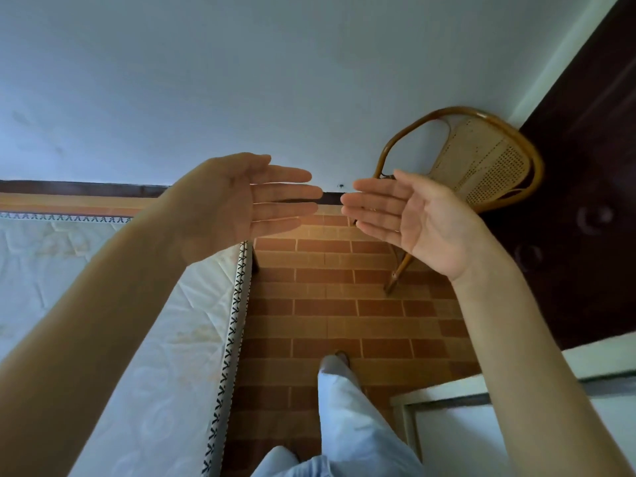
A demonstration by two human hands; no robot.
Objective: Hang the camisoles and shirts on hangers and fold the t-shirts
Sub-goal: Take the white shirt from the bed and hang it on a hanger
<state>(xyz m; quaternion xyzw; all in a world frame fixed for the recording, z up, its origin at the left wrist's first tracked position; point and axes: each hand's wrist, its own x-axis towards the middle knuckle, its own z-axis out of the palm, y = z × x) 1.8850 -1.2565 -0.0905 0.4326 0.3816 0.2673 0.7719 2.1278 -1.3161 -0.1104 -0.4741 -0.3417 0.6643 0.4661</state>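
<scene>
Domestic bedroom. Evidence: a white quilted mattress with black-and-white patterned edge piping (pixel 144 339) lies below the left hand (pixel 241 204). A bentwood chair with a woven cane seat (pixel 481 160) stands against the plain pale wall (pixel 241 80), just beyond the right hand (pixel 416 218). Brick-patterned terracotta floor (pixel 327 304) runs beneath both hands. A dark wooden door (pixel 585 166) stands right of the right hand.

I count two bare hands of mine, my left hand (pixel 241 204) and my right hand (pixel 413 218), each empty with fingers straight. There is one white quilted mattress with patterned edging (pixel 155 339) and one curved rattan chair with a woven cane seat (pixel 481 166). One pale blue trouser leg (pixel 351 418) shows fully, over one brick-patterned floor (pixel 327 304).
</scene>
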